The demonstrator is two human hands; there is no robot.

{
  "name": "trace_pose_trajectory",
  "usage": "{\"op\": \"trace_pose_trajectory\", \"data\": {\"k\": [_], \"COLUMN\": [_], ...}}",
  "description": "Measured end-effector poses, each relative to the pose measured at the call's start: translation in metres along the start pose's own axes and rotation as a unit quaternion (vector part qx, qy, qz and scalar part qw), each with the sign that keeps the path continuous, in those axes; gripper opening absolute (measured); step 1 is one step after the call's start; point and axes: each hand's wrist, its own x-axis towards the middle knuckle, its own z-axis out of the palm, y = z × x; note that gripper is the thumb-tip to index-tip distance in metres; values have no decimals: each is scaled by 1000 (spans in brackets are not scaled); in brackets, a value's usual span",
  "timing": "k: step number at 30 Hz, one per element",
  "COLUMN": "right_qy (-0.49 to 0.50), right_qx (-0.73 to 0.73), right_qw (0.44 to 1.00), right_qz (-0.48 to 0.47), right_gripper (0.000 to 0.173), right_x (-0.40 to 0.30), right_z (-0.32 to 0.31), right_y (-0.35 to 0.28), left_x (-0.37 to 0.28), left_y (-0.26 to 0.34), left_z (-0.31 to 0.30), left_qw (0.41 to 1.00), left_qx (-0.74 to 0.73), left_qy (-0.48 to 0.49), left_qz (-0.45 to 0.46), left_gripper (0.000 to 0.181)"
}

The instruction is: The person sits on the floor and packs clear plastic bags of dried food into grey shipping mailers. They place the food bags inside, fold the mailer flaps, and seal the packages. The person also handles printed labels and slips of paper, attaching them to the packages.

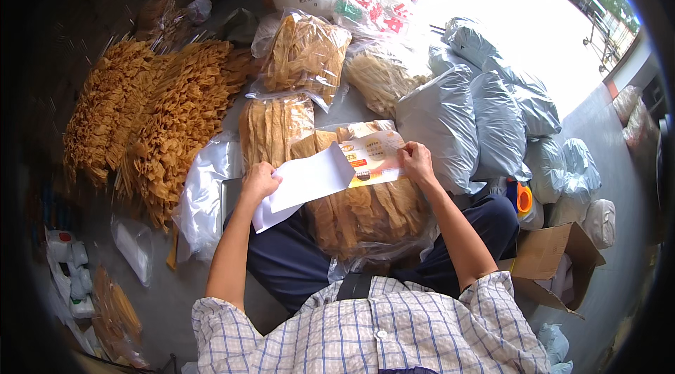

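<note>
My left hand [258,180] pinches the left end of white paper [311,176], whose right edge curls up in the middle. My right hand [418,163] grips the right end of a printed label sheet [377,155] in yellow and orange that bears writing. The two overlap at the curl; whether the white paper is the label's backing I cannot tell. Just below them a clear plastic bag of dried tan strips [369,213], which look like dried tofu skin, lies between my legs. The paper hides part of this bag.
Bagged strips [306,55] and a large loose heap of them [179,121] lie ahead and left. Clear plastic bags [208,194] sit by my left knee. Grey mailing bags [440,126] pile up on the right, near a tape roll [523,199] and an open cardboard box [546,263].
</note>
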Motion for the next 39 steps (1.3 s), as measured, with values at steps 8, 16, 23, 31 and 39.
{"op": "trace_pose_trajectory", "data": {"k": [8,16,23,31,39], "right_qy": [-19,-45,-112,-251,-182], "right_qx": [-120,-164,-140,-248,8], "right_qw": [992,957,982,888,938], "right_qz": [20,-234,53,-296,-294], "right_gripper": [39,59,70,61,82], "right_x": [-30,-27,-31,-59,-81], "right_z": [39,47,85,138,98], "right_y": [43,-6,22,-40,-93], "left_x": [6,-6,-31,-65,-85], "left_y": [-13,-15,-69,-37,15], "left_z": [52,11,-36,-55,-61], "left_qw": [986,992,979,949,947], "left_qx": [156,124,72,-9,-29], "left_qy": [-53,25,187,314,294], "left_qz": [-27,-20,-45,32,123], "left_gripper": [22,18,17,20,19]}}
